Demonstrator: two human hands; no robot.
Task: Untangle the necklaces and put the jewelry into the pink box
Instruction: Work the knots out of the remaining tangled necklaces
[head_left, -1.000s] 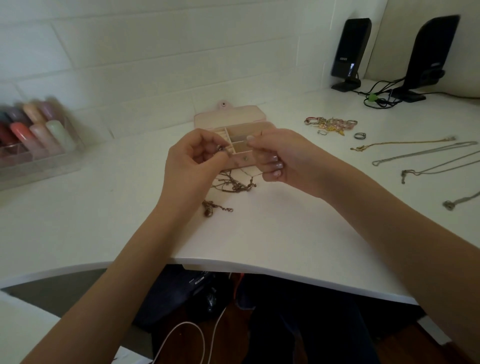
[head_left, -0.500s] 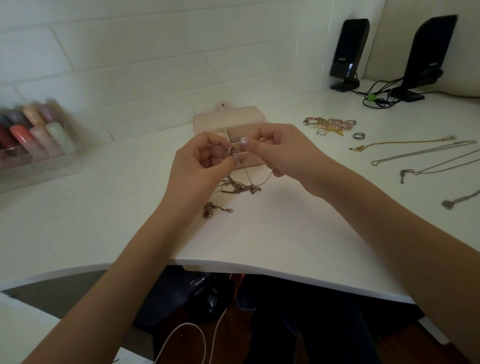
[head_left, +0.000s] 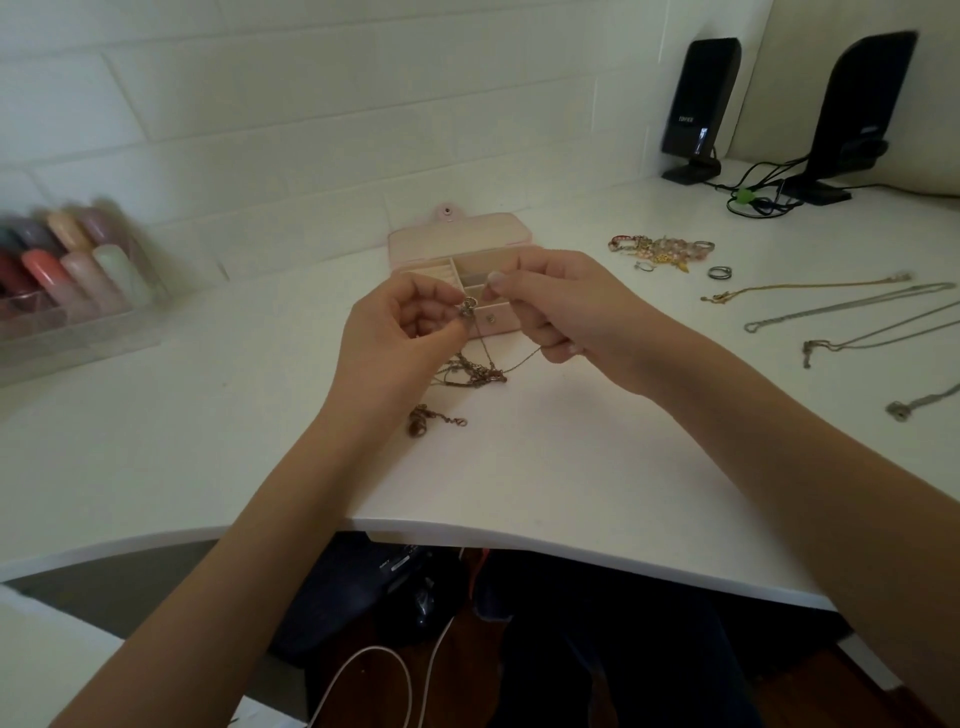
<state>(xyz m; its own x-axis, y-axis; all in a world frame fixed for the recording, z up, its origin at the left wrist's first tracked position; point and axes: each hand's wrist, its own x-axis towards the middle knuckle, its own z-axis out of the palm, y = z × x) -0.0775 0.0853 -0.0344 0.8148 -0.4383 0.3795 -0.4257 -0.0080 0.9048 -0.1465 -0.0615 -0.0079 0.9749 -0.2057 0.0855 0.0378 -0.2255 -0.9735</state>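
An open pink box (head_left: 457, 244) with several compartments stands on the white desk, its lid folded back. In front of it my left hand (head_left: 400, 332) pinches a small ring-shaped clasp (head_left: 467, 306) of a thin chain. My right hand (head_left: 561, 312) pinches the same chain a little to the right, its lower fingers curled round a strand. From both hands the chain hangs down into a tangled heap of necklaces (head_left: 472, 371) on the desk. A loose pendant with a short chain (head_left: 426, 420) lies nearer to me.
Several straightened necklaces (head_left: 852, 312) lie at the right, with a pile of bracelets (head_left: 660, 248) and two rings (head_left: 719, 272) behind them. Two black speakers (head_left: 698, 109) with cables stand at the back right. A clear tray of coloured bottles (head_left: 67, 275) sits left.
Both hands have come closer together and risen slightly in front of the box. The right hand's fingers shifted to pinch the chain next to the clasp held by the left.
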